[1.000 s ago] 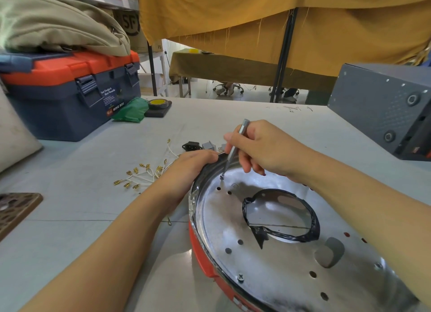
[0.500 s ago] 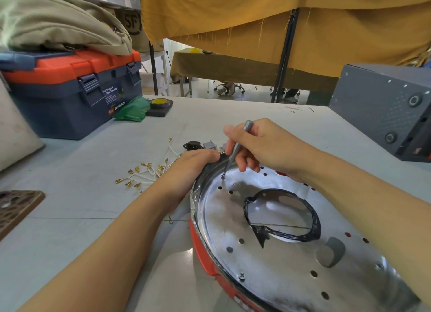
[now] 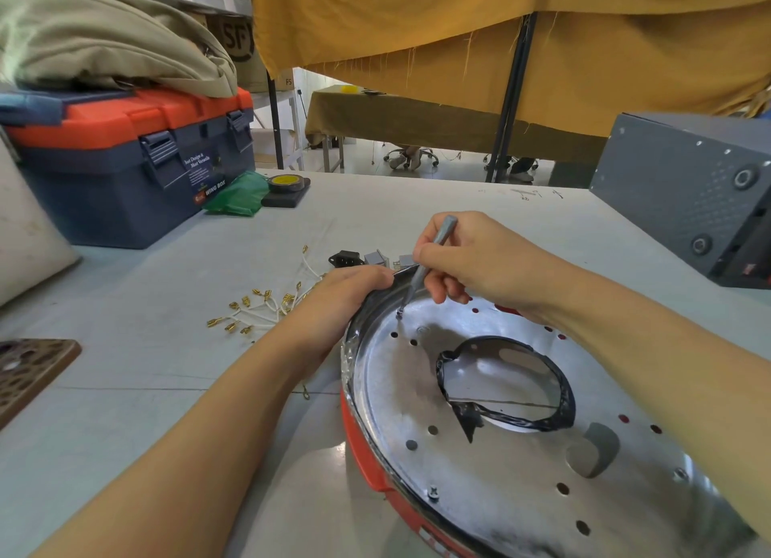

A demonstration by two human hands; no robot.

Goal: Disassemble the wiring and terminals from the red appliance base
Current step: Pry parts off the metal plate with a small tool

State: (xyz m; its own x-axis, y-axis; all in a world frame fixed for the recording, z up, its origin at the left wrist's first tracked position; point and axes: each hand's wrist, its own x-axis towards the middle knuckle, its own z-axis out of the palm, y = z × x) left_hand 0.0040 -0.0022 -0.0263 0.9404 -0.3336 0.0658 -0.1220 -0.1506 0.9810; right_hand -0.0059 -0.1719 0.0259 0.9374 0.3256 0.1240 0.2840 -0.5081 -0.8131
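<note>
Right hand [image 3: 479,261] pinching screwdriver [image 3: 425,265], left hand [image 3: 346,294] gripping red appliance base [image 3: 375,466] rim

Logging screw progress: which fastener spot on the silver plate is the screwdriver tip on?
The screwdriver tip sits at the far-left rim spot, beside the left hand. The visible screw at the near rim lies untouched.

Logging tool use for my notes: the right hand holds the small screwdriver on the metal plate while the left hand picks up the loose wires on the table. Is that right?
Not quite. In the head view, the left hand grips the rim of the red appliance base, not the loose wires, which lie untouched on the table. The right hand does hold the small screwdriver on the metal plate.
</note>
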